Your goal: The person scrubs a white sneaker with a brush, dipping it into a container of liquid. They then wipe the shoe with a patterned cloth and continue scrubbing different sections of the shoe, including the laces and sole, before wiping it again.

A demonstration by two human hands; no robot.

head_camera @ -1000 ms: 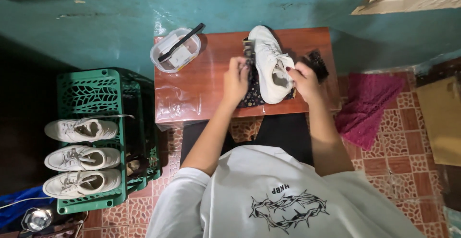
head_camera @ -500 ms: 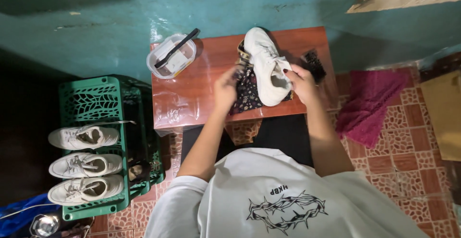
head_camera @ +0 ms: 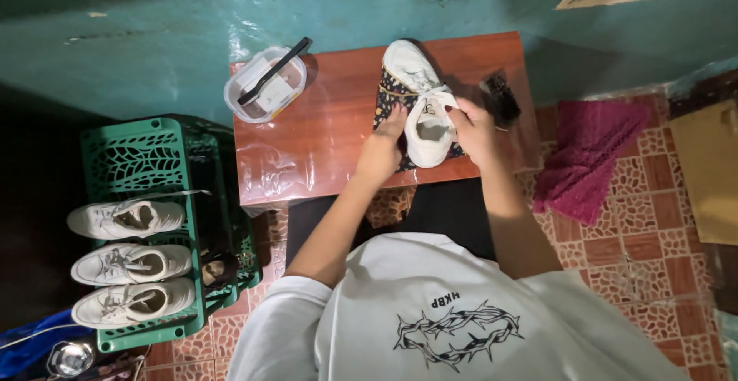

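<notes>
On table (head_camera: 323, 131), hands (head_camera: 427, 131) apparently gripping shoe (head_camera: 427, 123)

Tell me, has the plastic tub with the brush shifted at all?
No. The plastic tub sits on the same far-left corner of the wooden table as before.

1. We see bright light on the red-brown table (head_camera: 323, 131), with glare on its plastic film.
2. We see deep shadow at the left edge and upper left corner.
3. We see the white shoe (head_camera: 421, 104) nearly overexposed.
4. We note sharp focus centrally and slight wide-angle bending at the borders.
</notes>
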